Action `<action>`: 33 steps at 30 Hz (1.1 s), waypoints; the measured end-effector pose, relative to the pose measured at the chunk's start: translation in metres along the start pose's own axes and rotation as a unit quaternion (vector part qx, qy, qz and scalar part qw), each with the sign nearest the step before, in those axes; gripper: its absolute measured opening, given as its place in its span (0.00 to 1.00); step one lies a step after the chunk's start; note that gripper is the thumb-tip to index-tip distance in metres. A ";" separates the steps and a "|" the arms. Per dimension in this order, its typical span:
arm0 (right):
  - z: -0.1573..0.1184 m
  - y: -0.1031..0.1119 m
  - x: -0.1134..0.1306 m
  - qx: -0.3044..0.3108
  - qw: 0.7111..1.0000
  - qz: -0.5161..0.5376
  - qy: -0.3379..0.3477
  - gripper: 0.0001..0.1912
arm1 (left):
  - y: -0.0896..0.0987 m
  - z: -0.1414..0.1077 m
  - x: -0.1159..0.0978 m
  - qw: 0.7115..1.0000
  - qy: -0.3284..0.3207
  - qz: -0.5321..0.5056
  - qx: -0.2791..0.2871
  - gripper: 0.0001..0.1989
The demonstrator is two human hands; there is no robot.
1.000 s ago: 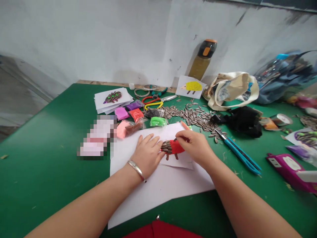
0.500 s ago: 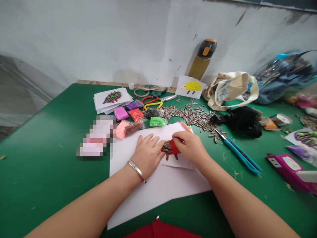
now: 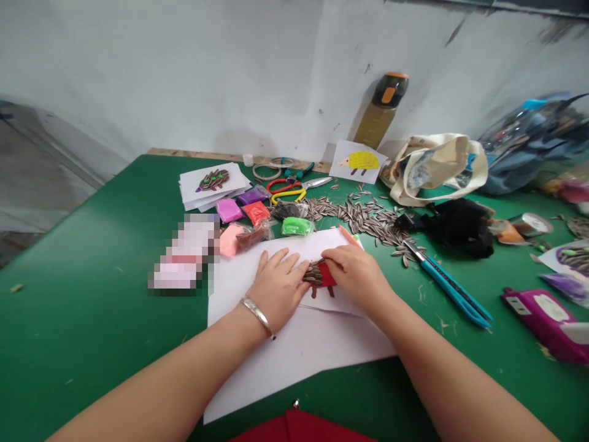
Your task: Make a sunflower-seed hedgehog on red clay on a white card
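My left hand [image 3: 279, 285] lies flat on a white sheet of paper [image 3: 280, 273], its fingertips just left of a red clay hedgehog body [image 3: 328, 276]. Brown sunflower seeds [image 3: 313, 273] are stuck in rows on the clay's left end, and drawn brown legs [image 3: 321, 292] show below it. My right hand [image 3: 356, 276] rests with its fingertips pinched on the clay, covering much of it. Whether a seed sits between those fingers cannot be told. A silver bangle [image 3: 257, 316] circles my left wrist. A larger white sheet [image 3: 299, 368] lies beneath.
A heap of loose sunflower seeds [image 3: 363, 215] lies beyond the paper, beside several packets of coloured clay [image 3: 257, 215]. Scissors [image 3: 294, 190], a teal craft knife [image 3: 448, 294], a black cloth bundle [image 3: 460, 227], a canvas bag [image 3: 437, 169] and a bottle [image 3: 381, 110] surround the work.
My right hand has moved left and now covers more of the red clay, its fingertips nearer the seeds. My left hand stays on the paper, and the whole view has shifted slightly.
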State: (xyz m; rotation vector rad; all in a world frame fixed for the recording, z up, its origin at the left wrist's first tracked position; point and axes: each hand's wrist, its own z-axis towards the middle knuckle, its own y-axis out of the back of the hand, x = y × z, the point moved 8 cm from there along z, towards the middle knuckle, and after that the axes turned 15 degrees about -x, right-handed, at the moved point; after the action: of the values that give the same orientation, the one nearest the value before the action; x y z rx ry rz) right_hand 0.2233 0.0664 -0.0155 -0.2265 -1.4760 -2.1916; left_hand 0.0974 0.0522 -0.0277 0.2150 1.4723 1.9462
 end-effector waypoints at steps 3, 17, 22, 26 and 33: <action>-0.001 0.000 0.006 -0.002 0.997 -0.035 0.063 0.14 | 0.000 0.000 0.000 1.000 0.000 0.001 -0.001 0.16; -0.001 0.000 0.011 -0.009 0.990 -0.062 0.127 0.13 | -0.001 0.000 0.000 1.000 0.003 0.006 0.015 0.17; -0.001 -0.005 0.009 0.016 0.991 -0.065 0.112 0.13 | -0.001 0.000 0.000 1.000 0.002 0.012 0.007 0.17; -0.001 -0.005 0.011 0.003 0.992 -0.061 0.113 0.13 | -0.001 0.000 -0.002 1.000 -0.002 0.015 0.001 0.17; -0.002 -0.005 0.014 -0.015 0.993 -0.034 0.115 0.11 | 0.000 0.001 -0.003 1.000 -0.011 0.019 -0.009 0.17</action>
State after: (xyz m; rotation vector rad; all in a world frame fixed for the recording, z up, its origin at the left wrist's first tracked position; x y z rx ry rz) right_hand 0.2088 0.0620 -0.0153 0.0659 -1.3415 -2.2106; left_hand 0.1004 0.0509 -0.0269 0.2563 1.4463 1.9800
